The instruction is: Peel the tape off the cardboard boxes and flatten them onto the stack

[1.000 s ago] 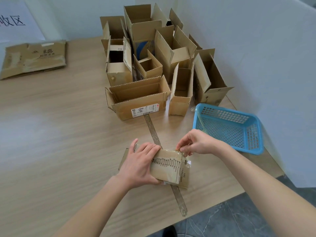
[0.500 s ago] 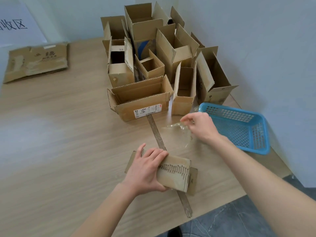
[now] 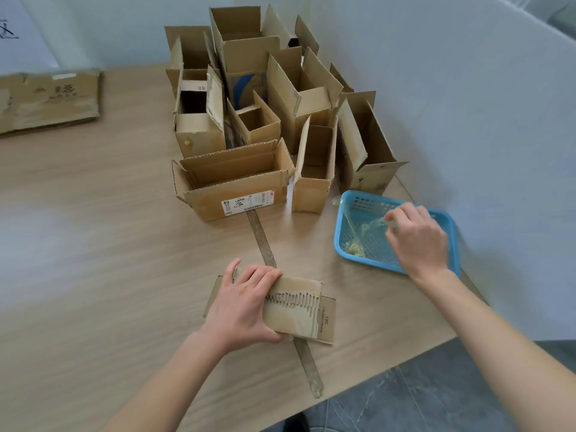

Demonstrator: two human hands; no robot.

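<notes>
A small brown cardboard box [image 3: 297,310] lies on the wooden table near the front edge, its torn top face up. My left hand [image 3: 241,302] grips its left end, fingers curled over the top. My right hand [image 3: 416,236] is over the blue basket [image 3: 453,241] at the right and pinches a strip of clear peeled tape [image 3: 366,227] that hangs into it. A flattened stack of cardboard [image 3: 46,99] lies at the far left of the table.
Several open cardboard boxes [image 3: 265,120] crowd the far right corner against the white wall. A long strip of old tape [image 3: 260,235] runs along the table seam under the small box. The table's front edge [image 3: 389,366] drops to a grey floor.
My right hand pulled the clear tape off the small box and carried it right into the blue basket. My left hand kept hold of the box.
</notes>
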